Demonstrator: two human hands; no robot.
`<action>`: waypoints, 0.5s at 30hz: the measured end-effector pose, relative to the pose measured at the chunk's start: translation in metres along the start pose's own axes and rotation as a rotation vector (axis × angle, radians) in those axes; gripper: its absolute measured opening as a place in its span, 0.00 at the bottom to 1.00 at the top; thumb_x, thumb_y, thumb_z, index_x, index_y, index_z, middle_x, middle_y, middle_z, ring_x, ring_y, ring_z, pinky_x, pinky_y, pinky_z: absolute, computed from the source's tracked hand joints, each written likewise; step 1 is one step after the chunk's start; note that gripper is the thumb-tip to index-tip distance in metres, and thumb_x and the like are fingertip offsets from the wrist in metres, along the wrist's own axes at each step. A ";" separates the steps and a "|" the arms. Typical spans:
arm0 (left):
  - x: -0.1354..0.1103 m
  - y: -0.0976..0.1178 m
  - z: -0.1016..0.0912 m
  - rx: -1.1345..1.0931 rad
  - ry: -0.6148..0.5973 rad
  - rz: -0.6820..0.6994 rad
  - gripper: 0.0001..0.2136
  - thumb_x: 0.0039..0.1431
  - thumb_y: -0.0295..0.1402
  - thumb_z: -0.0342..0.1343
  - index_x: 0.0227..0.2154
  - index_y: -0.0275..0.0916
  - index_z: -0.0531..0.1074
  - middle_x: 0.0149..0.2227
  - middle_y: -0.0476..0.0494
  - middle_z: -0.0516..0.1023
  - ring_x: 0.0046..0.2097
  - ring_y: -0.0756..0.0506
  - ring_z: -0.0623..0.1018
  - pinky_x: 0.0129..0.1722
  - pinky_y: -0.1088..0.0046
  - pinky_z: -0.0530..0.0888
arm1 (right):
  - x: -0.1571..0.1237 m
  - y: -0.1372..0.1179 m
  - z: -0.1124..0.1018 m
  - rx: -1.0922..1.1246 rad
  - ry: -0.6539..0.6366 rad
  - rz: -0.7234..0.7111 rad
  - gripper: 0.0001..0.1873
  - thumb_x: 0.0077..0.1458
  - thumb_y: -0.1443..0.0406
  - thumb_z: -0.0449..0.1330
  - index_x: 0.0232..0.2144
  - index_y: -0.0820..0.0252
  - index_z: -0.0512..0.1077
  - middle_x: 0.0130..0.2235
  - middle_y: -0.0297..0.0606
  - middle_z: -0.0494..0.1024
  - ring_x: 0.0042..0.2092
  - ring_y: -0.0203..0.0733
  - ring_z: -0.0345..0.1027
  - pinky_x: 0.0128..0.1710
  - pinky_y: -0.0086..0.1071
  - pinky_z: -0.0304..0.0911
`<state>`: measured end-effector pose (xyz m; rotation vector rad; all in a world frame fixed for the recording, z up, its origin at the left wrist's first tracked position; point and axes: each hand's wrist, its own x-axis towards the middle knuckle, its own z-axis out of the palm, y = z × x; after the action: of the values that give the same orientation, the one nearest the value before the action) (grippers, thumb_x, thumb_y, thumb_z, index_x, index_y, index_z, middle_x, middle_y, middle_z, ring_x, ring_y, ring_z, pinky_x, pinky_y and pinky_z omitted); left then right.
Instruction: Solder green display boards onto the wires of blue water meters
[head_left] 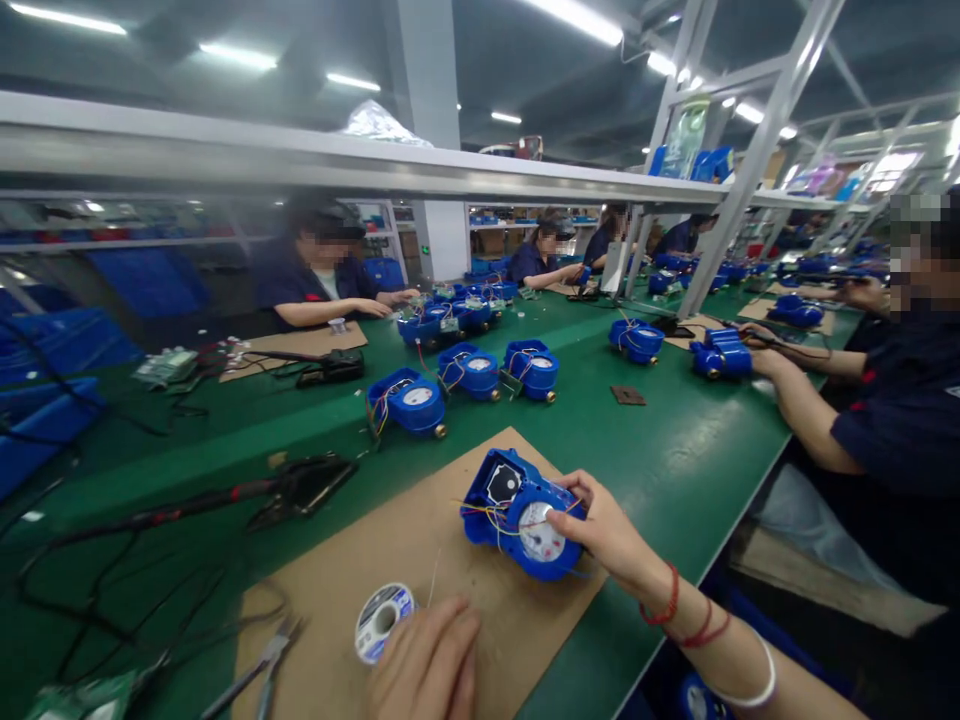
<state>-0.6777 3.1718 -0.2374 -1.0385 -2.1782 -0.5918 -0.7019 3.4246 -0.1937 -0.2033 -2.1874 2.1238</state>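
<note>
A blue water meter (517, 512) with a round white dial and loose coloured wires lies on a brown board (420, 560) in front of me. My right hand (611, 535) grips its right side, fingers curled round the casing. My left hand (426, 662) rests low on the board with its fingers together, touching a spool of solder wire (382, 618); whether it holds the spool I cannot tell.
Pliers (262, 665) lie at the board's left corner. A soldering iron on its stand (296, 485) and black cables sit left. Several blue meters (469, 375) line the green table (675, 450). Co-workers sit opposite and at my right (885, 400).
</note>
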 end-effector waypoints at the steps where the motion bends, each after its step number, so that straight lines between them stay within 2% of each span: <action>1: 0.007 -0.007 -0.006 0.000 0.007 -0.036 0.13 0.54 0.22 0.51 0.43 0.36 0.67 0.43 0.39 0.70 0.44 0.45 0.71 0.42 0.69 0.70 | -0.002 0.000 0.003 -0.012 -0.014 -0.003 0.22 0.40 0.58 0.65 0.35 0.59 0.61 0.37 0.38 0.73 0.37 0.41 0.68 0.36 0.34 0.65; 4: 0.031 -0.022 -0.012 0.039 -0.038 -0.124 0.14 0.55 0.24 0.50 0.45 0.37 0.65 0.42 0.39 0.68 0.42 0.45 0.69 0.39 0.69 0.69 | -0.009 0.000 0.006 -0.048 -0.048 -0.006 0.22 0.41 0.59 0.64 0.36 0.60 0.61 0.39 0.40 0.72 0.39 0.42 0.68 0.38 0.36 0.65; 8: 0.060 -0.030 0.002 0.063 -0.207 -0.153 0.15 0.55 0.25 0.48 0.46 0.39 0.63 0.42 0.38 0.65 0.41 0.42 0.67 0.35 0.65 0.69 | -0.014 0.000 0.006 -0.075 -0.074 -0.001 0.22 0.44 0.58 0.63 0.38 0.60 0.59 0.41 0.42 0.72 0.39 0.43 0.68 0.39 0.38 0.65; 12: 0.075 -0.032 0.011 0.062 -0.378 -0.168 0.05 0.57 0.29 0.47 0.33 0.38 0.67 0.39 0.40 0.65 0.40 0.41 0.66 0.34 0.64 0.65 | -0.015 -0.002 0.007 -0.100 -0.081 -0.003 0.22 0.45 0.58 0.62 0.39 0.60 0.59 0.41 0.42 0.72 0.40 0.42 0.69 0.39 0.37 0.65; 15: 0.074 -0.030 0.003 0.018 -0.459 -0.154 0.09 0.60 0.32 0.42 0.29 0.41 0.66 0.34 0.45 0.67 0.37 0.43 0.66 0.33 0.66 0.60 | -0.015 -0.003 0.009 -0.126 -0.068 -0.001 0.22 0.46 0.57 0.61 0.39 0.60 0.59 0.40 0.42 0.72 0.39 0.42 0.69 0.38 0.37 0.66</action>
<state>-0.7387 3.1941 -0.1900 -1.0840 -2.6768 -0.4291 -0.6886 3.4129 -0.1909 -0.1405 -2.3613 2.0222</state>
